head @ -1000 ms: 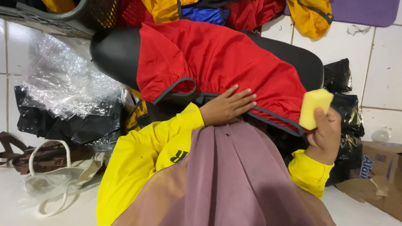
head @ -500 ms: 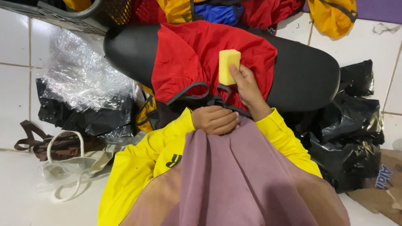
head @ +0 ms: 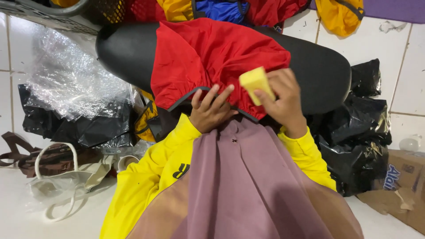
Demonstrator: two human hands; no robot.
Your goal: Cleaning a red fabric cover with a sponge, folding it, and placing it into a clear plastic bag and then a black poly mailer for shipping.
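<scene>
My right hand [head: 283,99] grips a yellow sponge [head: 256,82] — my left hand [head: 211,110] pinches the red cover [head: 212,57] hem on the black seat [head: 323,66].

A white tiled floor [head: 411,79] carries everything. On it lie a black seat [head: 323,66] half covered by a red cover [head: 212,57], crumpled black plastic bags [head: 358,141], clear bubble wrap [head: 71,84], a cardboard box [head: 398,190] and a pale cloth bag [head: 66,186].
</scene>
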